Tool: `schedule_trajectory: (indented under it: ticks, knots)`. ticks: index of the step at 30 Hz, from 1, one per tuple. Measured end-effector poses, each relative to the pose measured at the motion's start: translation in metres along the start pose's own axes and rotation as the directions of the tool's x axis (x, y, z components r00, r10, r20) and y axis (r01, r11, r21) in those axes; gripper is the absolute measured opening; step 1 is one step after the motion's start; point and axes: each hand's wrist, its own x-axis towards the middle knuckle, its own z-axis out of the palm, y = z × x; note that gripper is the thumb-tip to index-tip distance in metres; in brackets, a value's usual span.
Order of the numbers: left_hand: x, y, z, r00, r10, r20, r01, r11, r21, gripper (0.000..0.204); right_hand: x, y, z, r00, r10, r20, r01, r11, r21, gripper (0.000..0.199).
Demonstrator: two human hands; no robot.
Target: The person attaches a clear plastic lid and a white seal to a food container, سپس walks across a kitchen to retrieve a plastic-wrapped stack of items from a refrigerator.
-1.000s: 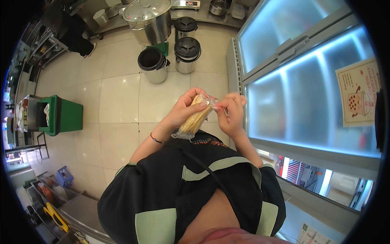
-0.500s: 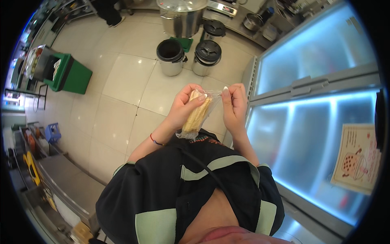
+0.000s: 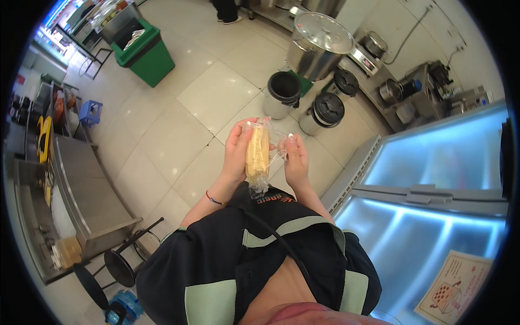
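My left hand is closed round a clear plastic packet in front of my chest. Pale yellow, stick-like pieces lie lengthwise inside it; what they are I cannot tell. The packet stands nearly upright, its crumpled lower end above my dark apron. To its right, my right hand pinches the loose clear film between thumb and fingers. The film stretches from the packet's upper part to those fingertips. Some of my left fingers are hidden behind the packet.
Glass-door fridges glow close on my right. Ahead stand an open bucket, a black-lidded bucket and a big steel pot. A green bin, blue stool and steel counter are leftward. A person's legs show far off.
My view has turned left, so the buckets and fridges sit further right. The packet is more upright, and my right hand has come lower, with the film still pinched.
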Motion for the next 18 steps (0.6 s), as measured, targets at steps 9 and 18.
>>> schedule_trajectory:
  ticks: [9, 18]
  knots:
    - [0.003, 0.021, -0.030, 0.952, 0.294, -0.083, -0.276, 0.944, 0.180, 0.030, 0.020, 0.001, 0.034, 0.970, -0.048, 0.237, 0.205, 0.685, -0.699, 0.027]
    - [0.007, 0.023, -0.040, 0.994, 0.103, 0.042, -0.110, 0.967, 0.231, 0.061, 0.020, -0.001, 0.048, 0.914, -0.262, 0.310, 0.406, 0.570, -0.714, 0.026]
